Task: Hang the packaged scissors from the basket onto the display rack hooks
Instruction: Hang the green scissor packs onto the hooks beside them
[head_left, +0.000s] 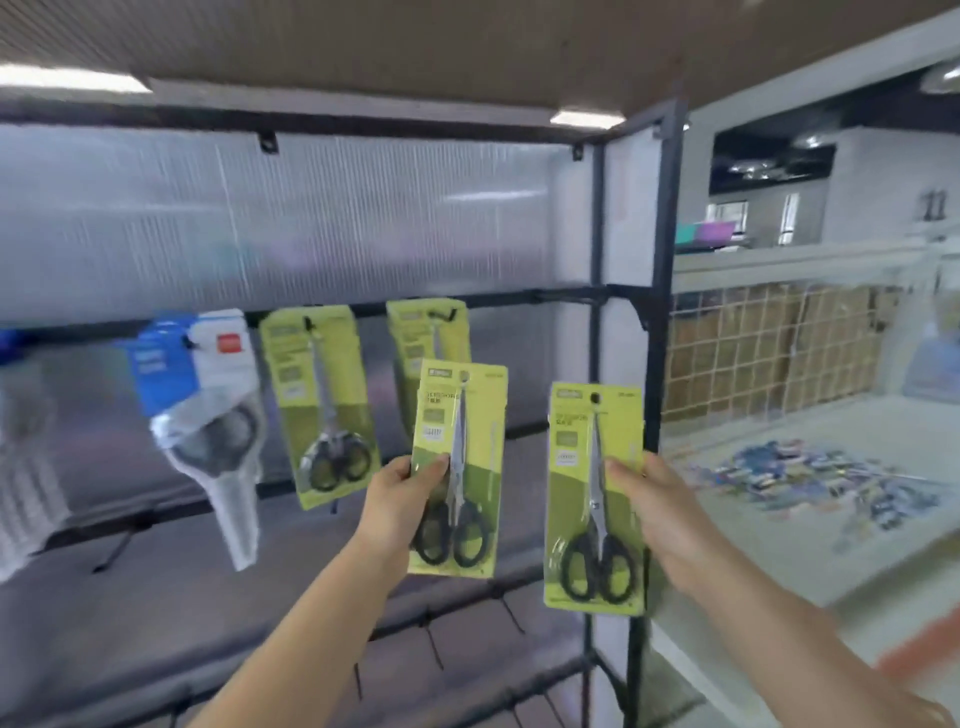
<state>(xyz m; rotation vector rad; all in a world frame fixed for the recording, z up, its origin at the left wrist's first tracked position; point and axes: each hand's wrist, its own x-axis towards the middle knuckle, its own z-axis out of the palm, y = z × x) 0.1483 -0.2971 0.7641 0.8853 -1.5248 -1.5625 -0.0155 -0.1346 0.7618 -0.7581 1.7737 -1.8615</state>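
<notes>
The left hand (400, 499) holds one green scissors pack (457, 467) upright, its grip closed on the card's left edge with the thumb across the front, raised in front of the display rack (597, 296). The top of this pack overlaps the lower part of a green pack already hanging (428, 338) on the rack's crossbar. The right hand (660, 514) grips a second green scissors pack (595, 499) by its right edge, thumb on the front, held upright just right of the first and lower, in front of the rack's right post. Farther left on the bar hang another green pack (324, 405) and a blue-and-white scissors pack (208, 410), both tilted. To the right, a pale worktop (779, 545) carries a blurred heap of small colourful items (826, 478).
</notes>
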